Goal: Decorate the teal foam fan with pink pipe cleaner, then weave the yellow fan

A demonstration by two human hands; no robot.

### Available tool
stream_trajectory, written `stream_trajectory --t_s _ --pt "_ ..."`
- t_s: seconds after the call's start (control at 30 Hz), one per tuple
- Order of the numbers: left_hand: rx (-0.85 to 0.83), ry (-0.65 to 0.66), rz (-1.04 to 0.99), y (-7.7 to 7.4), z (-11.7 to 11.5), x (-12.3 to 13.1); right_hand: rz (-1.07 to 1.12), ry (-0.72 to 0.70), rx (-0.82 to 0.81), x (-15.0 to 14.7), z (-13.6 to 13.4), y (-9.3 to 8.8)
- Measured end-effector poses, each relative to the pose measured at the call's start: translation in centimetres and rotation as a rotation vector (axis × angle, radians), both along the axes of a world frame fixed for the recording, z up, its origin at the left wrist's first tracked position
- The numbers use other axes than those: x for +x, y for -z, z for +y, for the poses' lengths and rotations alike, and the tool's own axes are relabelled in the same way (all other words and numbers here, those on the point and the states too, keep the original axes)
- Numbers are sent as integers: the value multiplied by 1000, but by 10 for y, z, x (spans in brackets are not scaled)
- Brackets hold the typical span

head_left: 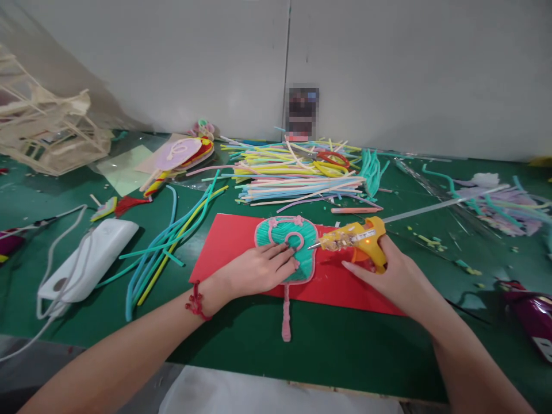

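A hand fan [305, 265] made of teal pipe cleaners, with a pink border and pink handle, lies on a red sheet [228, 244]. On its face are a pink ring and small pink shapes along the top. My left hand [261, 268] rests across the fan, fingers stretched out and fingertips touching it near the ring; part of the fan is hidden beneath. In my right hand [394, 276] is a yellow hot glue gun [366, 241], its metal nozzle pointing left at the fan's right part. A long clear glue stick [431, 208] sticks out of the gun's back.
Bundles of pastel pipe cleaners [297, 187] lie behind the sheet, with red-handled scissors [334, 160] on top. Loose pipe cleaners [172, 230] and a white power bank [92, 261] with a cable are left. A purple device [528, 316] sits right. A wooden-stick frame [52, 126] stands back left.
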State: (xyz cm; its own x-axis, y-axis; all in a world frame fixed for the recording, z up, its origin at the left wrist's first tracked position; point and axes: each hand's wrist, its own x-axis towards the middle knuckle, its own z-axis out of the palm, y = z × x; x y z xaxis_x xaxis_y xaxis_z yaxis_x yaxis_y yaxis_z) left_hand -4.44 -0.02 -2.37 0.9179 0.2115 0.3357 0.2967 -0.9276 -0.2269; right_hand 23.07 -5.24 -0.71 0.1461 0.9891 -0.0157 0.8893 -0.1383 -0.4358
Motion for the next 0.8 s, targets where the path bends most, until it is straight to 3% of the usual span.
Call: stream_trajectory --t_s 0.23,0.57,0.8 --pt "17 -8 -44 0 -2 2 12 85 -26 1 3 -5" --pt "-63 -29 -205 6 2 -1 -44 -170 -54 -4 -3 12" --pt "-121 -80 -243 4 4 1 -80 -210 18 -10 -7 18"
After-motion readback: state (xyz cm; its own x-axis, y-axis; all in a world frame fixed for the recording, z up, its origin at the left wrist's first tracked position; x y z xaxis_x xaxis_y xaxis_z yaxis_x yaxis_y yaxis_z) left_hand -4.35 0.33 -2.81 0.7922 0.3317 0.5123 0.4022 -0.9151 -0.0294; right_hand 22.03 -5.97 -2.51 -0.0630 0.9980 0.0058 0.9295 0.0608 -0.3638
